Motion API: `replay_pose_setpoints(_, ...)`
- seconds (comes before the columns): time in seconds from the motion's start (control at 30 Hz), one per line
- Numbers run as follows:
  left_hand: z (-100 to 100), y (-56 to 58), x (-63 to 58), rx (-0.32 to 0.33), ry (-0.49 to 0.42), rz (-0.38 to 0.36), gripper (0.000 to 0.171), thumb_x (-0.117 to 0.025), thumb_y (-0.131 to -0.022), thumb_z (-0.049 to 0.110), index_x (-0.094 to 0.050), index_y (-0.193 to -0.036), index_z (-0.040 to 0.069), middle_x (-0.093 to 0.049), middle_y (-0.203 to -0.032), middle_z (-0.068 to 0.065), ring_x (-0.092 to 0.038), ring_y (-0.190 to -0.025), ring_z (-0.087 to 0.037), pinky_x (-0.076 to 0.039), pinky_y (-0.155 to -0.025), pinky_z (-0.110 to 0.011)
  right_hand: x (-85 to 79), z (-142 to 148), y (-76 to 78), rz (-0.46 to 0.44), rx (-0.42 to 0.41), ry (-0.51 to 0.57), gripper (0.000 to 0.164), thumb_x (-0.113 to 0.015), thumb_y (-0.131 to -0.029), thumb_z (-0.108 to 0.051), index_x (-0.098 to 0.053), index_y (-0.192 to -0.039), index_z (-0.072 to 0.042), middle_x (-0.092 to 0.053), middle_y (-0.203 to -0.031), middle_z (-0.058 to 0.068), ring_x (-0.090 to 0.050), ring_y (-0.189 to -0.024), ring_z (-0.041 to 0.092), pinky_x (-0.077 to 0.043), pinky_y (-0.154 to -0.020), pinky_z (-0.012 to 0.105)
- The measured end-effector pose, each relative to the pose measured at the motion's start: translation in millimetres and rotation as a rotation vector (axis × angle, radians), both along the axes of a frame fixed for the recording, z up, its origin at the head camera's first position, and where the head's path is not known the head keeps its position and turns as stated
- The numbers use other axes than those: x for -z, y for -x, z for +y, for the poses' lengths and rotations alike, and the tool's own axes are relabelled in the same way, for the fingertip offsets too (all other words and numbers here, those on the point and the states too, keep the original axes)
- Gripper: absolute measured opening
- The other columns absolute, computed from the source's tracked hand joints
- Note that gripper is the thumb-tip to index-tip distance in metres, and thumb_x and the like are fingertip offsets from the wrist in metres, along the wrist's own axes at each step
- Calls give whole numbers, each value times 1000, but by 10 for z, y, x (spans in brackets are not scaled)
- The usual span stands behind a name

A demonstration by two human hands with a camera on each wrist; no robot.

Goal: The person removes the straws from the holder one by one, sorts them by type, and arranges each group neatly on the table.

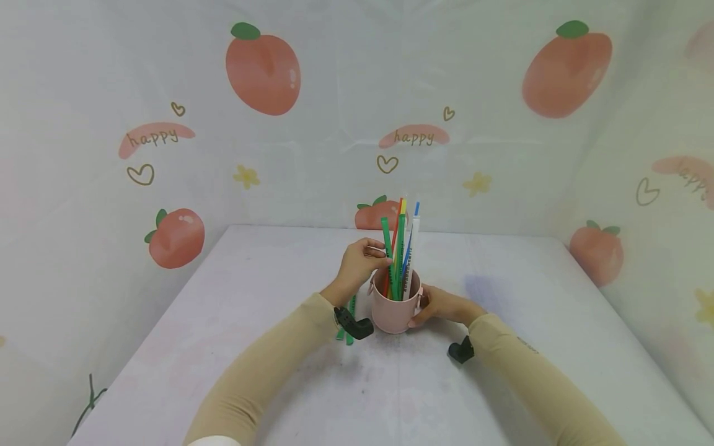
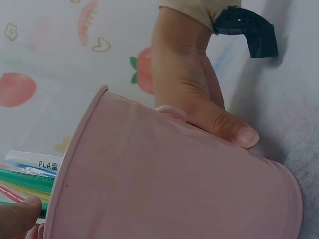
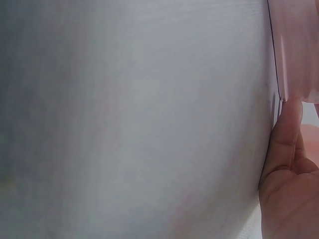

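While the right hand [image 1: 446,306], half-curled, grips the right side of the smooth, round pink cup [image 1: 393,317] on the whitish tabletop [image 1: 424,396], the left hand [image 1: 357,263], nearly closed, pinches one slim green wrapped straw [image 1: 385,228] inside it. Slim green straws [image 1: 349,339] lie left of the cup.

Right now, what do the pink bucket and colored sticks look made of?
Pink bucket: probably painted metal, satin; smooth wall, thin rim. Plastic is possible.
Colored sticks: likely plastic, slightly glossy in the left wrist view; printing on a pale one reads "PLA".
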State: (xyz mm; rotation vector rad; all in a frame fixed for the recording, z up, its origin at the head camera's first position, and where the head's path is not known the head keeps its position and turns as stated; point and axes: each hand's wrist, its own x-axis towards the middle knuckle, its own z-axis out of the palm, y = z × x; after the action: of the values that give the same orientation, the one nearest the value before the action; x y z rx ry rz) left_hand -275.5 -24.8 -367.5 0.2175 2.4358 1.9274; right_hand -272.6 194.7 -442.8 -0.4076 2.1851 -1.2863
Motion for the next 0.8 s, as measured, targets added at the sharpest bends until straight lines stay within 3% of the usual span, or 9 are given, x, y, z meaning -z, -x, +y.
replay_pose_setpoints(0.43, 6, 7, 6, -7, 18, 13, 30, -77, -83, 12, -63, -109, 4, -68, -101, -12, -67, -92, -22, -55, -86, -35, -6, 8, 4, 4, -15, 22, 80, -84, -74, -13, -40, -140, -2, -46, -123, 9, -36, -115, 26, -29, -107, 46)
replay_pose_setpoints(0.8, 8, 7, 7, -6, 19, 27, 26, -76, -83, 11, -65, -106, 4, -69, -100, -13, -65, -94, -22, -56, -85, -33, -10, 5, -2, -28, -3, 38, 81, -83, -74, -12, -38, -142, -3, -44, -127, 10, -34, -118, 27, -26, -111, 50)
